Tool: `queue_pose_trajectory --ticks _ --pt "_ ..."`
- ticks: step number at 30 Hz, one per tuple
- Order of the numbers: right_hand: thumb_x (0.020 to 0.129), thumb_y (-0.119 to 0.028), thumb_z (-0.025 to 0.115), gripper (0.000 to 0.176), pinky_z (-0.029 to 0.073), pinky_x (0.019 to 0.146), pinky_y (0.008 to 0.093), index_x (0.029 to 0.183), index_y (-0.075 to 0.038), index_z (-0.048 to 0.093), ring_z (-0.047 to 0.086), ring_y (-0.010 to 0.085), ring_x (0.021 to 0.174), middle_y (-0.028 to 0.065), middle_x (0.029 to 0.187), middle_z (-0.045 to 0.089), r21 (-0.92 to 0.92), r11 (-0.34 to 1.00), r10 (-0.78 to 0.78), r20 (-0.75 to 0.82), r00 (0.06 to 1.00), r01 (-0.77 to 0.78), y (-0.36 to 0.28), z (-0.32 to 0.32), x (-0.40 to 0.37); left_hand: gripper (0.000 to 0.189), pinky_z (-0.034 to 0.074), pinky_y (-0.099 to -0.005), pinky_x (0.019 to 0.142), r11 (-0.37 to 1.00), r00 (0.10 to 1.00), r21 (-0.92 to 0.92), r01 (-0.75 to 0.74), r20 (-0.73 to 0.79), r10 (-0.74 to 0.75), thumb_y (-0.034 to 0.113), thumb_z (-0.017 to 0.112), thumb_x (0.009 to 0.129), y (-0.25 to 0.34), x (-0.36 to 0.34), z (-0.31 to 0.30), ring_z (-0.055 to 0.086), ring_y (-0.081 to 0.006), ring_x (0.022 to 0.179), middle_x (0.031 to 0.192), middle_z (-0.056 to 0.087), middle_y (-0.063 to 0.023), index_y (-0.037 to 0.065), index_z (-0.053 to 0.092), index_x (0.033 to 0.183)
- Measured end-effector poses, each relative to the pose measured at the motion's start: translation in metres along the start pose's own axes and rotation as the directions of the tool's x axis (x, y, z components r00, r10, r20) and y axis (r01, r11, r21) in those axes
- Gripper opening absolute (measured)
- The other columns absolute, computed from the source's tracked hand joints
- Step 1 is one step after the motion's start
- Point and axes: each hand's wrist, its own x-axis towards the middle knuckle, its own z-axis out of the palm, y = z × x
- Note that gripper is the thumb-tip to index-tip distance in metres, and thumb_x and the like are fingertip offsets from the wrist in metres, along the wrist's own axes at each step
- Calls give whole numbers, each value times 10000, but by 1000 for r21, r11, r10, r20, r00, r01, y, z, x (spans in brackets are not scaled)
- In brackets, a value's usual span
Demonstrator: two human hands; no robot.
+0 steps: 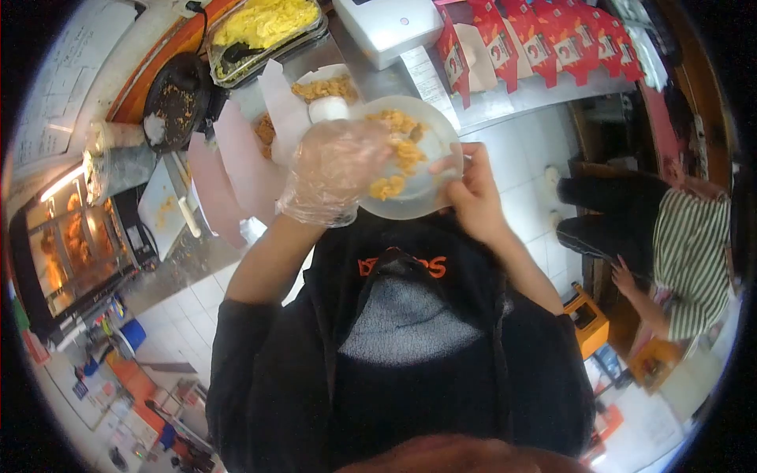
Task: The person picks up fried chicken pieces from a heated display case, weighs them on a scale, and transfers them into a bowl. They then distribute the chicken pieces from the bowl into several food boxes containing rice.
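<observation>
My left hand (331,169), in a clear plastic glove, reaches over the left rim of a translucent round bowl (430,193); its fingers are blurred, so their grip is unclear. Pieces of golden fried food (406,154) lie in the bowl. My bare right hand (475,197) grips the bowl's right edge, thumb and fingers on the rim. Just beyond my left hand, an open paper box (285,98) holds more fried pieces (325,88), with a small white cup (329,109) beside them. Another open box (229,173) stands to its left, with fried food partly visible inside.
A tray of yellow food (264,24), a dark pan (177,102) and a knife (189,217) lie left. A white device (390,27) and red boxes (536,47) line the counter. A lit food display (71,244) is far left. Another person in a striped shirt (690,260) stands right.
</observation>
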Motion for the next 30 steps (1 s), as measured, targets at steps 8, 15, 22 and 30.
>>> queue_pose_trajectory --ticks 8,15,22,30 --pt "829 81 389 403 463 499 223 1188 -73 291 543 103 637 99 1072 532 -9 1000 -13 163 987 15 -38 -116 53 343 499 -298 671 922 918 -26 386 111 -381 236 758 719 54 84 7 604 -176 681 782 639 -32 104 661 1021" --pt "879 -3 368 316 458 479 226 1176 -90 309 559 107 639 93 967 568 -38 998 67 305 950 -58 -54 -170 79 219 462 -251 793 329 738 -837 437 125 -663 131 703 828 64 124 48 554 -95 842 979 622 -47 28 623 1003" --pt "893 -18 374 303 461 480 224 1181 -87 312 563 107 647 97 954 573 -19 994 110 278 954 -109 -49 -190 103 189 437 -247 822 325 787 -856 401 141 -600 144 607 888 69 157 70 543 -126 918 997 588 -33 29 566 1033" --pt "892 -7 388 313 470 494 227 1192 -75 332 565 114 656 100 962 577 -17 996 91 303 949 -90 -49 -199 123 337 412 -304 931 603 876 -641 475 281 -391 -62 438 791 59 171 78 502 -154 1074 1070 564 -70 19 516 1109"
